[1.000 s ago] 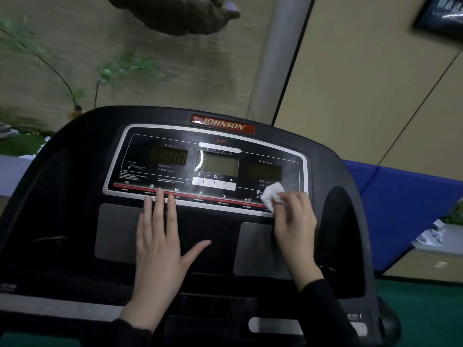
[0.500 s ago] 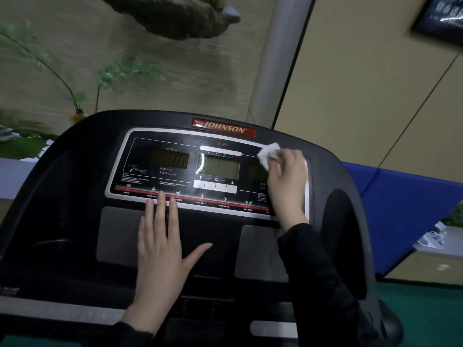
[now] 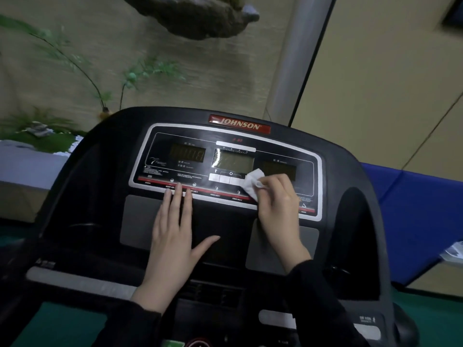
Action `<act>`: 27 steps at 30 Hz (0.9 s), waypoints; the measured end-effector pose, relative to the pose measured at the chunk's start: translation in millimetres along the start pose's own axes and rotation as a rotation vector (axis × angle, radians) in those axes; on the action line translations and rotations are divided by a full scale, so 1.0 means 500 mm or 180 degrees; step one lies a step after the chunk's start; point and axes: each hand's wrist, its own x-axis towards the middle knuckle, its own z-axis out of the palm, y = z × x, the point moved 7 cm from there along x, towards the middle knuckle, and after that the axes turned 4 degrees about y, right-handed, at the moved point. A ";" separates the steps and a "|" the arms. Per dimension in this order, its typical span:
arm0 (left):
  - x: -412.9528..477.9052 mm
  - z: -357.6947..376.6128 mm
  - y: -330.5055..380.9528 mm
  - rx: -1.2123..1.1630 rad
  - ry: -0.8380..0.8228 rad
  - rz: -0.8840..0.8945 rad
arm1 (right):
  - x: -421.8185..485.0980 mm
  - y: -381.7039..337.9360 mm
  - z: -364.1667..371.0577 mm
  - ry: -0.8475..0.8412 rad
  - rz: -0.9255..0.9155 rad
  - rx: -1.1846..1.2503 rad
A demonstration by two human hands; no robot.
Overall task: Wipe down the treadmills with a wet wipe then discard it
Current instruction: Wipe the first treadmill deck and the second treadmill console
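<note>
Hands: your right hand [image 3: 275, 204], pinching the wet wipe [image 3: 253, 182], swept down to the console [image 3: 350, 171] centre, 6 o'clock of the mid display [image 3: 234, 161]; left hand [image 3: 172, 236] stays flat, open, w/ more panel left to wipe.

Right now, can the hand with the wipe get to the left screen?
Probably yes. The right hand holds the wipe beside the middle screen, and nothing covers the left screen; the left hand lies below it.

One treadmill console [image 3: 350, 171], three display windows, one wet wipe [image 3: 253, 182], two hands.
</note>
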 end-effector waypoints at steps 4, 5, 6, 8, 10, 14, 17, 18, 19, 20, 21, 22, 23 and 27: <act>-0.017 -0.035 -0.023 0.0108 0.0054 0.0013 | 0.012 -0.053 0.039 -0.0225 -0.0115 0.0252; -0.024 -0.044 -0.034 0.0163 0.0072 -0.0036 | 0.008 -0.065 0.053 -0.0285 -0.0151 0.0317; -0.033 -0.053 -0.046 0.0207 0.0078 -0.0096 | 0.002 -0.077 0.065 -0.0333 -0.0173 0.0373; -0.054 -0.067 -0.071 0.0262 0.0072 -0.0202 | -0.015 -0.099 0.085 -0.0374 -0.0186 0.0486; -0.077 -0.077 -0.098 0.0361 0.0058 -0.0279 | -0.034 -0.121 0.099 -0.0384 -0.0186 0.0623; -0.118 -0.105 -0.154 0.0554 0.0044 -0.0433 | -0.070 -0.170 0.124 -0.0560 -0.0196 0.0800; -0.157 -0.137 -0.197 0.0657 0.0044 -0.0567 | -0.099 -0.211 0.143 -0.0703 -0.0216 0.0882; -0.174 -0.148 -0.212 0.0670 0.0047 -0.0615 | -0.112 -0.224 0.151 -0.0758 -0.0202 0.0917; -0.193 -0.160 -0.229 0.0668 0.0046 -0.0676 | -0.126 -0.238 0.159 -0.0823 -0.0173 0.0963; -0.213 -0.174 -0.246 0.0667 0.0043 -0.0750 | -0.141 -0.253 0.168 -0.0893 -0.0144 0.1018; -0.236 -0.190 -0.264 0.0682 0.0034 -0.0831 | -0.156 -0.271 0.177 -0.0959 -0.0132 0.1072; -0.260 -0.206 -0.281 0.0709 0.0025 -0.0909 | -0.172 -0.291 0.186 -0.1016 -0.0131 0.1121; -0.286 -0.223 -0.299 0.0740 0.0012 -0.0986 | -0.189 -0.312 0.193 -0.1067 -0.0130 0.1164; -0.409 -0.299 -0.376 0.0867 -0.0006 -0.1321 | -0.271 -0.407 0.219 -0.1310 -0.0081 0.1330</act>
